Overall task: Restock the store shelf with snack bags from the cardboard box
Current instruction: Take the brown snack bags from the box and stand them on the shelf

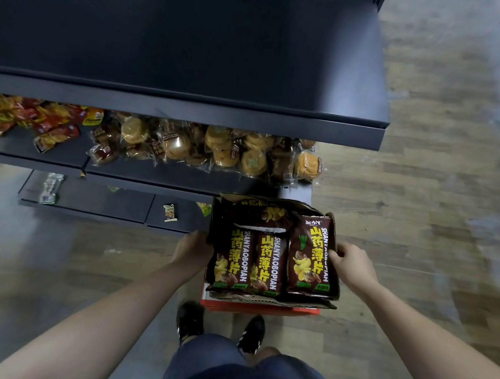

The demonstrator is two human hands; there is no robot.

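From the head view, your left hand grips the cardboard box's left wall, your right hand its right wall, fingers touching the rightmost of 4 snack bags; the shelf is beyond.

The cardboard box is taken as landmark. Its open top is filled edge to edge by snack bags, and both its sides are occupied by the left hand and right hand. Beyond it, the top shelf is seen bare; the shelf below is crowded with wrapped pastries. To its right, open floor is shown.
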